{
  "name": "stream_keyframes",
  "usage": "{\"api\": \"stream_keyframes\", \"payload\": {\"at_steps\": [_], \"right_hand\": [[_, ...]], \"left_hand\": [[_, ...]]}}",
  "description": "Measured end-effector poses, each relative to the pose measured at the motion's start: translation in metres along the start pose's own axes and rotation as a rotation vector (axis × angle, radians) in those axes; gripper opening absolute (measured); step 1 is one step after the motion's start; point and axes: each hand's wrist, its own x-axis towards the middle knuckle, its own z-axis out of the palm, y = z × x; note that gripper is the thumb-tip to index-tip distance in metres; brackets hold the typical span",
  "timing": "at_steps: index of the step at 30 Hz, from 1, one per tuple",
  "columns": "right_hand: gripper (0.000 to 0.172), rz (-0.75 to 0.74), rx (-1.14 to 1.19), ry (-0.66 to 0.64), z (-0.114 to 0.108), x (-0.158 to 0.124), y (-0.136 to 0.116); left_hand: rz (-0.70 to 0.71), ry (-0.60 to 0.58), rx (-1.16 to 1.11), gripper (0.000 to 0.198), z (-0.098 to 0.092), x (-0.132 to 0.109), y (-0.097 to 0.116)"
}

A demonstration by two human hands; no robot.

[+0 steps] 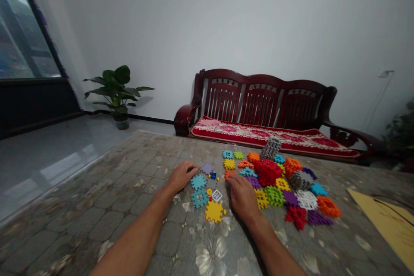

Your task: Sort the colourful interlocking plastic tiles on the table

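Note:
My left hand (183,175) rests low over the table, fingers loosely bent and holding nothing that shows. Just right of its fingertips lie a lavender notched tile (207,168) and a light-blue notched tile (198,182). A teal window tile (199,198) is nearer me. My right hand (243,195) lies palm down with loosely bent fingers, their tips at the near edge of an orange tile (230,173); contact is unclear. Between the hands are a grey tile (212,183), a small blue piece (213,175), a white lattice piece (217,195) and a yellow tile (214,211).
Right of my right hand spreads a pile of coloured building tiles (274,196), with a red stack (268,172) and a grey stack (271,148). A yellow board (384,224) lies at the table's right. Beyond the table stands a wooden bench (258,99); a potted plant (118,88) is at left.

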Motion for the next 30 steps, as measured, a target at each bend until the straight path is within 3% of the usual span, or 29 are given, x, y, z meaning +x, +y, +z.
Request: {"api": "stream_keyframes", "payload": {"at_steps": [5, 10, 13, 19, 26, 30], "right_hand": [[0.032, -0.045, 0.073, 0.018, 0.0, -0.005, -0.005], [0.03, -0.044, 0.107, -0.033, 0.001, -0.004, -0.009], [0.031, -0.032, 0.102, -0.057, 0.0, -0.004, -0.009], [0.034, -0.035, 0.1, -0.084, -0.004, -0.004, -0.011], [0.033, -0.028, 0.125, -0.09, -0.004, -0.004, -0.01], [0.034, -0.011, 0.137, -0.091, -0.002, -0.004, -0.008]], "left_hand": [[0.016, -0.111, 0.004, 0.026, -0.008, -0.003, 0.001], [0.053, -0.302, 0.051, 0.056, -0.017, -0.003, 0.001], [0.055, -0.351, 0.036, 0.057, -0.019, -0.002, -0.001], [0.027, -0.323, -0.021, 0.048, -0.018, -0.001, -0.009], [-0.011, -0.155, -0.042, 0.039, -0.013, 0.003, -0.015], [-0.04, -0.156, -0.02, 0.056, -0.013, 0.002, -0.013]]}}
